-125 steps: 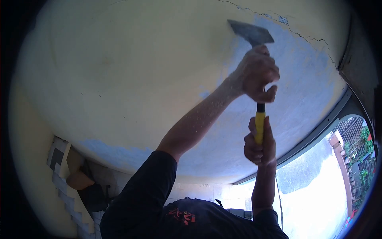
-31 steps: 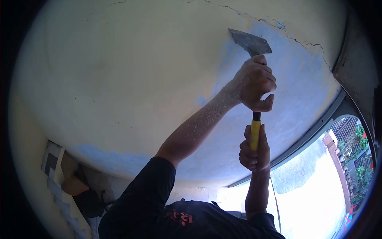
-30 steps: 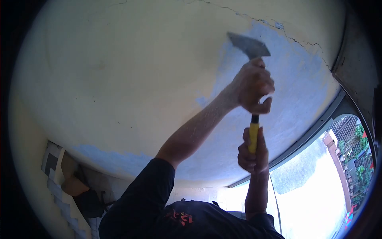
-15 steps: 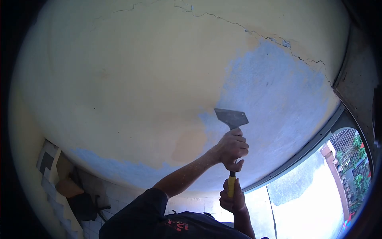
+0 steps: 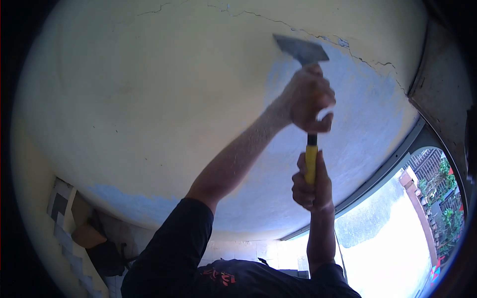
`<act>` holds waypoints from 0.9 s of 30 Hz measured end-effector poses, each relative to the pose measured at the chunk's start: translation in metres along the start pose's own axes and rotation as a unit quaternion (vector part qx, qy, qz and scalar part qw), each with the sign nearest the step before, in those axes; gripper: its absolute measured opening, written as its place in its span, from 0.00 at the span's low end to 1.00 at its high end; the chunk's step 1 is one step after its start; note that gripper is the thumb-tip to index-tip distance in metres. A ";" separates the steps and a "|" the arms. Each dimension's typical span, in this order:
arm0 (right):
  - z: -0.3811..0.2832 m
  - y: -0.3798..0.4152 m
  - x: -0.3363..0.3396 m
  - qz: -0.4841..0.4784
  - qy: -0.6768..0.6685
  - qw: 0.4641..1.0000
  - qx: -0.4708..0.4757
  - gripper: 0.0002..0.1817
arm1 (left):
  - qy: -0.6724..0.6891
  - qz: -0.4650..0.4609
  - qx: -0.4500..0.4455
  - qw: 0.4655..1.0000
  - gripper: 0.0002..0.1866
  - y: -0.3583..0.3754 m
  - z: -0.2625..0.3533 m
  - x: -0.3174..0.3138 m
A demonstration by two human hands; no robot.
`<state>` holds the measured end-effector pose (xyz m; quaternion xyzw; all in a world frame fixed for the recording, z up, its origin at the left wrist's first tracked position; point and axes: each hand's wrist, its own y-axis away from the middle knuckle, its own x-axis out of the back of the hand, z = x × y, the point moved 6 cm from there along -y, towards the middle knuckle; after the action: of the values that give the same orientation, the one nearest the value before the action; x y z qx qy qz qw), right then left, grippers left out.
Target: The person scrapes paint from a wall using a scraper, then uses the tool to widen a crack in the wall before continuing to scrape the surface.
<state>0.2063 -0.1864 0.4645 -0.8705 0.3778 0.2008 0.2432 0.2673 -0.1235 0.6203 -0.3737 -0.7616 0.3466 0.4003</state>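
A scraper with a wide, dark metal blade lies across the upper wall, its blade overlapping the edge between cream paint and a blue patch. My left hand is closed around the shaft just below the blade, thumb on the near side. Lower down, my right hand wraps the yellow grip with its thumb along it. Both arms reach upward. Behind the tool spreads the scraped blue patch, bordered by cream paint.
A jagged crack runs along the top of the wall. At lower right, a framed opening shows bright light, plants and a fence. Dark objects, including a black item, stand at lower left beside patterned tiles.
Both hands and the scraper have moved up the wall and slightly right. The blade now sits near the crack, with both hands still gripping the tool.
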 end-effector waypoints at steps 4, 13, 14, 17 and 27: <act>-0.003 0.009 -0.011 0.003 0.017 1.000 0.005 0.27 | -0.008 -0.013 0.005 1.000 0.11 -0.008 0.012 0.008; 0.068 0.072 0.024 0.107 -0.114 0.984 -0.082 0.25 | 0.079 -0.057 0.086 0.992 0.11 0.067 0.059 -0.048; 0.064 0.068 0.025 0.099 -0.109 0.986 -0.082 0.25 | 0.070 -0.042 0.068 0.994 0.11 0.059 0.056 -0.044; 0.044 0.052 0.025 0.103 -0.084 0.989 -0.063 0.26 | 0.047 -0.036 0.056 0.997 0.14 0.045 0.036 -0.047; -0.034 0.010 -0.015 -0.033 -0.059 0.998 0.004 0.25 | 0.008 0.010 0.013 1.000 0.12 -0.035 -0.006 -0.010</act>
<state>0.1950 -0.2037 0.4972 -0.8681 0.3349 0.2420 0.2752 0.2665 -0.1471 0.6485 -0.3787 -0.7501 0.3571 0.4081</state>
